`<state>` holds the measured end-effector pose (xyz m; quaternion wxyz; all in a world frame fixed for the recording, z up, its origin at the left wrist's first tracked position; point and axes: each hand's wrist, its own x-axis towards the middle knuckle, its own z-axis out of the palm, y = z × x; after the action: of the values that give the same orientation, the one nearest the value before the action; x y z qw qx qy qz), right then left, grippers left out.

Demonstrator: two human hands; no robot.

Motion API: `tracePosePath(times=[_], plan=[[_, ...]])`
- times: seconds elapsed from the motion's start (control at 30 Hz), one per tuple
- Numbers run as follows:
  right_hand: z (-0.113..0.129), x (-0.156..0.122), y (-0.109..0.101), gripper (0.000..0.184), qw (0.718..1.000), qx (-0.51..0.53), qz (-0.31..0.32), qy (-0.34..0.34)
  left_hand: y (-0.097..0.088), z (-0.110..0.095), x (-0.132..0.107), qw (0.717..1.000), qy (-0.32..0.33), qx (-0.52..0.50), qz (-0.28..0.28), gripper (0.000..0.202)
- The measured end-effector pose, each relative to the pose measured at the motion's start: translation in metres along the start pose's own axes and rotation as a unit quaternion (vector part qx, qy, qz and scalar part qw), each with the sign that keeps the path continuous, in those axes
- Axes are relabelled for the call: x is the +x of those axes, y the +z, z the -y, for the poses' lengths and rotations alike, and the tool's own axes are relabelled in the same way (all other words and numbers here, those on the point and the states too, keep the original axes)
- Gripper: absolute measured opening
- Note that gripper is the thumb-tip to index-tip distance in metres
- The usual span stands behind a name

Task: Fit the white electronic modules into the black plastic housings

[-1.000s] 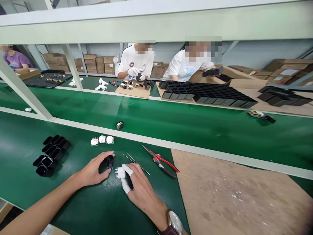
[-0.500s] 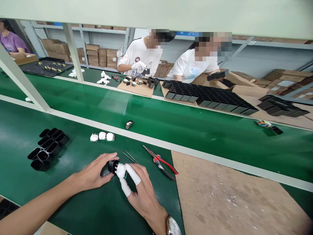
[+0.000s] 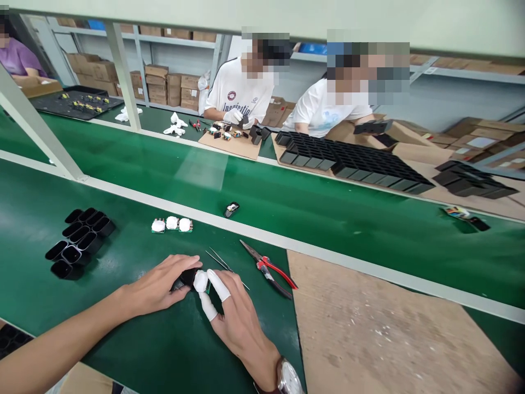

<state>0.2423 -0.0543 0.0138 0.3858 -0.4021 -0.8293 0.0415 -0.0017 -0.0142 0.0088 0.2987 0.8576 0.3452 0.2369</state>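
My left hand (image 3: 170, 282) is closed around a small black plastic housing (image 3: 188, 276), its open end turned to the right. Two fingers of my right hand (image 3: 229, 301), covered with white finger cots, pinch a small circuit board (image 3: 200, 281) topped by a white lump. The board's left end meets the mouth of the housing; how deep it sits inside I cannot tell. Beyond my right hand lie metal tweezers (image 3: 223, 264) and red-and-black long-nose pliers (image 3: 268, 268). Three similar white-topped boards (image 3: 172, 223) lie in a row behind my hands.
Several empty black housings (image 3: 80, 241) stand at left. A cardboard sheet (image 3: 389, 328) covers the right side of the bench. On the green conveyor belt (image 3: 287, 202) are a filled housing (image 3: 232, 209) and a board with a black part (image 3: 467, 216). Co-workers sit across, near rows of housings (image 3: 356, 161).
The circuit board has moved left, closer into the housing, with my right hand. The items on the belt have shifted to the right. A co-worker opposite has lowered their gloved hands.
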Motion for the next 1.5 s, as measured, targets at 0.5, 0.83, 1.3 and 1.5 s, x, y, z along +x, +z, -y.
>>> tracePosePath(times=[0.5, 0.83, 1.3, 1.5], plan=[[0.002, 0.003, -0.006, 0.054, 1.000, -0.015, 0.020, -0.004, 0.002, -0.004, 0.002, 1.000, 0.012, 0.008, -0.013, 0.074], [-0.006, -0.007, -0.001, 0.030, 0.998, 0.068, 0.005, -0.020, 0.003, -0.003, -0.003, 1.000, -0.010, -0.020, 0.013, 0.067], [0.001, 0.002, 0.008, 0.034, 0.995, 0.071, 0.073, 0.020, 0.006, 0.007, -0.008, 0.995, -0.052, -0.077, -0.020, 0.061], [-0.019, -0.005, 0.004, 0.045, 0.996, 0.046, -0.023, 0.076, 0.001, 0.007, -0.001, 0.994, -0.081, -0.066, -0.033, 0.075]])
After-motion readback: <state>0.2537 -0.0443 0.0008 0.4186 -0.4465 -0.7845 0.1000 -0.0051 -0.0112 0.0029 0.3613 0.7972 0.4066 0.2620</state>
